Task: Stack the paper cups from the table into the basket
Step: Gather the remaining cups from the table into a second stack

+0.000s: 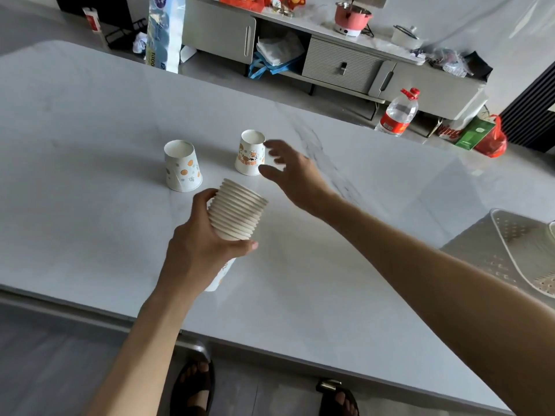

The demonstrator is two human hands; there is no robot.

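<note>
Above the table [90,115], left hand [198,247] grips cup stack [240,211]; lettering unreadable.

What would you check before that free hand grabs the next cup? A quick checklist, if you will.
1. Left hand grips the stack of cups securely: ok.
2. Right hand has its fingers spread, ready to grasp: ok.
3. Right cup stands upside down on the table, just beside those fingers: ok.
4. Left cup stands apart, out of the reach path: ok.
5. Basket has room for the stack: cannot tell, as it is mostly out of frame.
</note>
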